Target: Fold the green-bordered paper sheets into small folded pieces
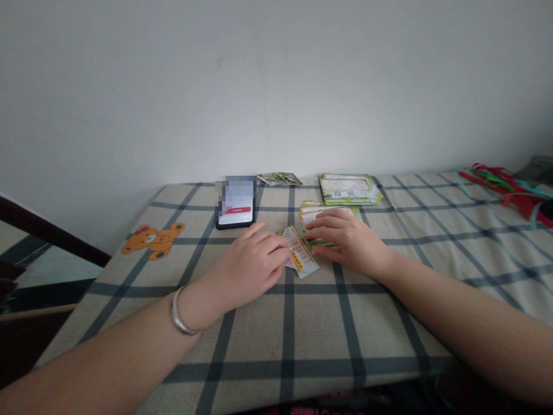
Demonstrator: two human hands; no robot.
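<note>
My left hand [253, 262] rests on the checked cloth with its fingers curled, fingertips touching a small printed card [300, 253] that lies tilted on the table. A silver bangle sits on that wrist. My right hand [345, 236] lies palm down, fingers stretched over a fanned pile of similar cards [313, 211]. A larger stack of green-edged cards [349, 189] lies behind it.
A black phone [235, 202] with a lit screen lies behind my left hand. A few loose cards [279, 178] sit by the wall. Red and green ribbons [505, 187] lie at the far right. The cloth [302, 323] bears a bear print [153, 239].
</note>
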